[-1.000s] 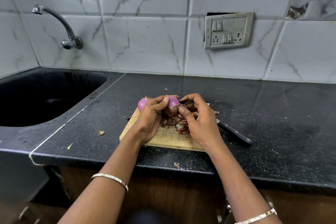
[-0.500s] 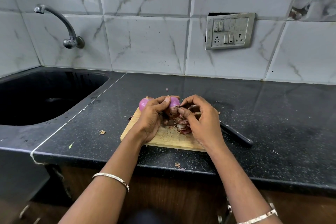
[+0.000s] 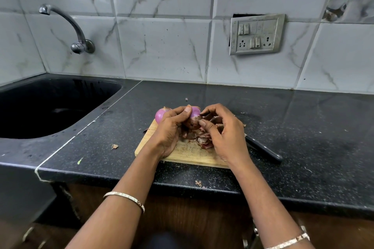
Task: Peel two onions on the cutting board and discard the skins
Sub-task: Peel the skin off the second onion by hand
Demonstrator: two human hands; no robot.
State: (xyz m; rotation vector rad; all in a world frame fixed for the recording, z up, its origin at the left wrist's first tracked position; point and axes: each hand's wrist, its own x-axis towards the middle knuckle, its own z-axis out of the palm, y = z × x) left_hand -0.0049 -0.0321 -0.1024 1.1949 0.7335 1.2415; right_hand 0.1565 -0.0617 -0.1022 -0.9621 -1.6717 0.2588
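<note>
My left hand (image 3: 172, 129) grips a purple onion (image 3: 194, 114) above the wooden cutting board (image 3: 192, 153), thumb across its top. Brown skin still clings to its lower side, where my right hand (image 3: 222, 133) pinches a piece of skin between thumb and fingers. A second onion (image 3: 160, 115), peeled and purple, sits at the board's far left corner, partly hidden behind my left hand. A heap of loose brown skins (image 3: 204, 138) lies on the board between my hands.
A black-handled knife (image 3: 263, 149) lies on the dark counter just right of the board. The black sink (image 3: 50, 107) with its tap (image 3: 77, 32) is at the left. Skin scraps (image 3: 114, 146) lie on the counter and near its front edge.
My right thumb and fingers have shifted slightly along the onion's skin; the left hand keeps its grip. The view has barely moved.
</note>
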